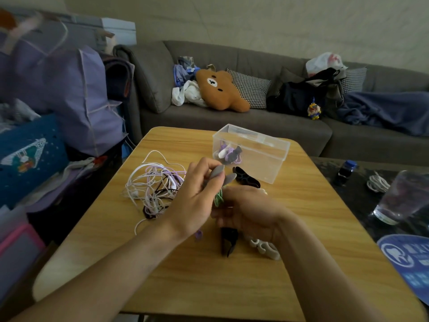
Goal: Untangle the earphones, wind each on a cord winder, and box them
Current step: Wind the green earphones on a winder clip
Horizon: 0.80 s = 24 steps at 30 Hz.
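Head view: no legible writing; the logo on the blue mat (408, 259) at right was too blurred to read. Left hand (197, 201) pinched a grey cord winder (218, 173) wrapped with green cord (218, 199); right hand (250, 212) gripped it from below, fingertips hidden. Tangled earphones (155, 184) lay left of the hands on the wooden table (301, 240), near its left edge. Clear box (262, 156) held wound sets at the far side. Spare black winder (246, 178) sat beside the box; others were part-hidden under the wrists. Near table half was bare.
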### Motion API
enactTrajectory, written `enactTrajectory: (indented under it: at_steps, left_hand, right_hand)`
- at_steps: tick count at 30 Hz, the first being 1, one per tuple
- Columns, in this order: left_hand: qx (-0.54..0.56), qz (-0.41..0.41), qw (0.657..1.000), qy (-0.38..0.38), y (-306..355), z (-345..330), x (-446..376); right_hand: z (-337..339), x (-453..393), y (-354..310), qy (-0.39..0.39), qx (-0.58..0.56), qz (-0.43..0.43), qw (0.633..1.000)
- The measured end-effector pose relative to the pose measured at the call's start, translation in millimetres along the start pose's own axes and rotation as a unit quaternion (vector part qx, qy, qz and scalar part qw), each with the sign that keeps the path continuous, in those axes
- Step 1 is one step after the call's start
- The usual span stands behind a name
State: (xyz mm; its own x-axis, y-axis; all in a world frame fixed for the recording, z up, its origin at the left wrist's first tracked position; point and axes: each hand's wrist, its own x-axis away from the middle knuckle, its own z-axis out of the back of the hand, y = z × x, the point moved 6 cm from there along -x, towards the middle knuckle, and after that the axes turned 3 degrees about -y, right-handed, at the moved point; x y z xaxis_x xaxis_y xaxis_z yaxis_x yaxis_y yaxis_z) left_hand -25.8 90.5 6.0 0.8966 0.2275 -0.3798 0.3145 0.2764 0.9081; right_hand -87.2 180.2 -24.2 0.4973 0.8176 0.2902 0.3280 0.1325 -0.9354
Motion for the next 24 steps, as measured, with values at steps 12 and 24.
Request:
enactTrajectory:
  at_steps: [12,24]
  left_hand:
    - [-0.17,-0.012,0.982,0.079,-3,13,3]
    - [-0.155,0.029,0.985,0.067,-12,15,2]
  right_hand:
    - [24,20,-29,0.28,0.282,0.172,0.901]
    - [-3,33,-41,0.338,0.413,0.392,0.749]
